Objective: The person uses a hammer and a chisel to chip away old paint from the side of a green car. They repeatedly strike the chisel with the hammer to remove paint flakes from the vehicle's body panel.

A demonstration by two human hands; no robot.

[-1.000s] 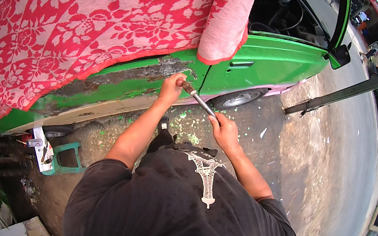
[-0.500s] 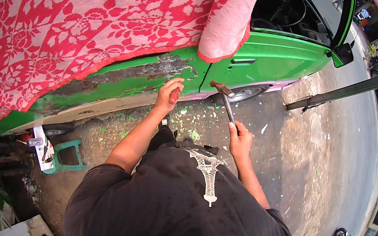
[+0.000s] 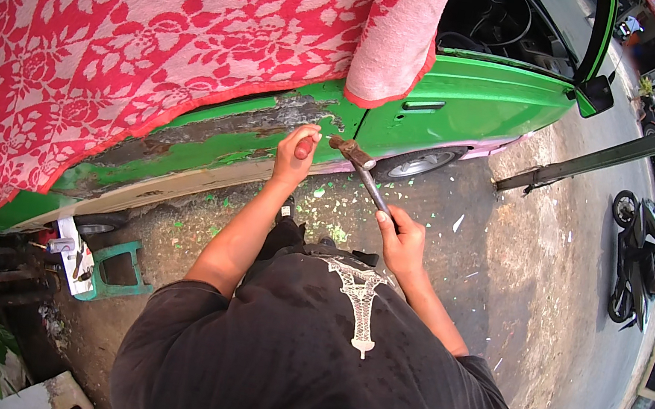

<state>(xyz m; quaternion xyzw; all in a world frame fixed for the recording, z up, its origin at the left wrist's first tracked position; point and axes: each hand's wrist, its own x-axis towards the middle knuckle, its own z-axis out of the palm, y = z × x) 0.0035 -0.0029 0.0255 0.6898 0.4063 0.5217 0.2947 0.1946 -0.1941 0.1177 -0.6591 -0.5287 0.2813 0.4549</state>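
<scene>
Left hand [image 3: 291, 166] clasps red handle [image 3: 303, 148], right hand [image 3: 404, 245] clasps hammer [image 3: 371, 187]; steering wheel [image 3: 528, 23] inside green car [image 3: 493, 94]

The head camera looks down (a wide fisheye) from just above the dark shirt [image 3: 277, 352] toward the green car [image 3: 492, 98]

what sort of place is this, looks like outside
Probably an outdoor roadside work spot: a green vehicle with patchy, stripped paint stands on rough ground scattered with green flakes, and a paved road with a motorbike runs alongside.
</scene>
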